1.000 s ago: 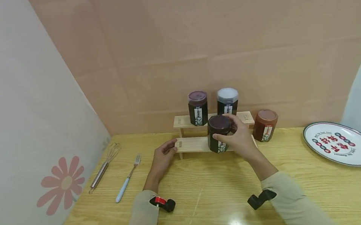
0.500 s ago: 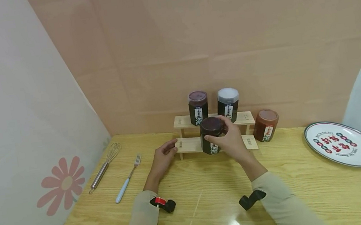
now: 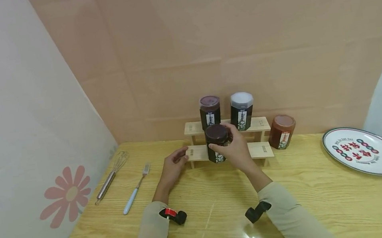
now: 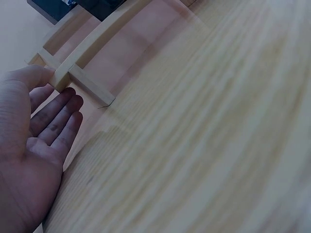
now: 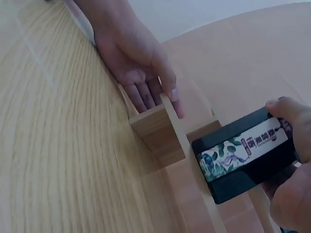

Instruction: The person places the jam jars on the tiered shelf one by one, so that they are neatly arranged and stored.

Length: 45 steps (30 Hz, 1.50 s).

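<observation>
My right hand (image 3: 237,151) holds a dark octagonal jar (image 3: 215,132) by its side, thumb in front and fingers behind. The jar stands upright at the lower tier of a two-tier wooden shelf (image 3: 258,149), left of its middle. In the right wrist view the jar's base (image 5: 206,174) is at the plank; I cannot tell whether it bears its full weight there. My left hand (image 3: 173,168) pinches the left end of the lower plank (image 4: 60,77), thumb on top. On the upper tier stand a purple-lidded jar (image 3: 210,110) and a white-lidded jar (image 3: 242,110).
A reddish-brown jar (image 3: 282,131) stands on the table right of the shelf. Farther right lies a white oval plate (image 3: 363,151) with red writing. A whisk (image 3: 109,184) and a blue-handled fork (image 3: 135,190) lie on the left. A curtain-like wall (image 3: 168,57) closes the back.
My right hand has moved left along the lower tier with the dark jar, from right of the middle to left of it. The left hand has stayed at the shelf's end.
</observation>
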Available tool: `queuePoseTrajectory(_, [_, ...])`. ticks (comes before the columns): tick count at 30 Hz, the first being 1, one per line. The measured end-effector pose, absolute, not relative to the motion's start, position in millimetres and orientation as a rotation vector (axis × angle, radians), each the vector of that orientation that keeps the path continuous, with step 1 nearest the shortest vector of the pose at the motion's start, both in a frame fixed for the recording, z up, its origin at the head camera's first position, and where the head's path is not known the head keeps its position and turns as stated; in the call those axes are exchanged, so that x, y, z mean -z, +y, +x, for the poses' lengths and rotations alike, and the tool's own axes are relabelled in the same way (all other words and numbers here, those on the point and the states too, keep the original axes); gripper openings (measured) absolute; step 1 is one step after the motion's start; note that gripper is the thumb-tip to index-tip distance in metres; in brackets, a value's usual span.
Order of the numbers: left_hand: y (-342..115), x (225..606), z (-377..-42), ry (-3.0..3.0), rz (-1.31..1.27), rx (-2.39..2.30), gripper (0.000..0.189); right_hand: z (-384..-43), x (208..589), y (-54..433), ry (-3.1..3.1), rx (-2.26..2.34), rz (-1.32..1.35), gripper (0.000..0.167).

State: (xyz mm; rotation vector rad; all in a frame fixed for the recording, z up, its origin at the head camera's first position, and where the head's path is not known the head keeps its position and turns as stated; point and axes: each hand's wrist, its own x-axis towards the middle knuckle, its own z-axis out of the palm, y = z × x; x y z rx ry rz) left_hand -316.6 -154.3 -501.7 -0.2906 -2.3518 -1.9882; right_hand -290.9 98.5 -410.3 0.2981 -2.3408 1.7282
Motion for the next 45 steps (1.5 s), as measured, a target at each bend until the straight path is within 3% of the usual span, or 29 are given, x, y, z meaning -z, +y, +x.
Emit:
queuePoseTrajectory(14, [-155, 499, -317, -2.348, -0.281, 1.993, 0.037, -294, 411, 122, -2.196, -1.978, 0.477, 0.073])
queuePoseTrajectory(45, [-154, 500, -317, -2.348, -0.279, 1.999, 0.037, -303, 411, 111, -2.252, -1.999, 0.364, 0.067])
